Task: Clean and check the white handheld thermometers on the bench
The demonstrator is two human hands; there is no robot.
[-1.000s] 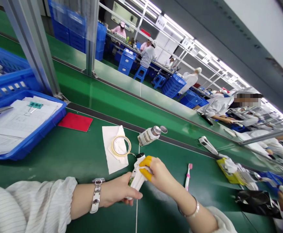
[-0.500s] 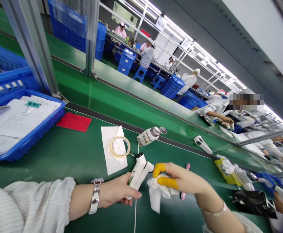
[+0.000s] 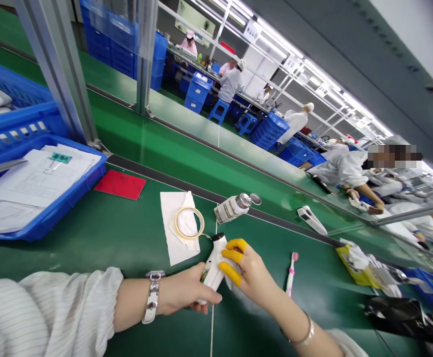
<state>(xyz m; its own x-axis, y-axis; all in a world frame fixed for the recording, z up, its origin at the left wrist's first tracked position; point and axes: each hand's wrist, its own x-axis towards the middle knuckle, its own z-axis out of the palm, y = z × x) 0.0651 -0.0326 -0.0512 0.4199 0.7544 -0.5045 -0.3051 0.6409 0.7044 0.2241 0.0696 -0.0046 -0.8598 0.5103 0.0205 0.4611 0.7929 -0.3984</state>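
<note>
A green workbench is shown in a long, brightly lit workroom, where other people are seated or bent over benches beyond it. In the foreground, a white device is gripped near its lower end by the left hand, the fingers being closed around it. The device is held above the bench surface; its long axis runs obliquely from the grip, away from the wearer and slightly rightward, and its black-capped end is pointed toward the far side of the bench. The right hand, fitted with yellow finger covers, is closed just right of the left-hand grip; a white wipe, partly hidden and blurred, is pressed by its fingers against the device's side.

Beyond the grip, a bottle with its round lid open is seen. Beyond and left of it, a tape roll is laid upon white paper; farther left, a red booklet is placed beside a blue tray of documents. Right of both hands, a pink-and-white toothbrush is seen.
</note>
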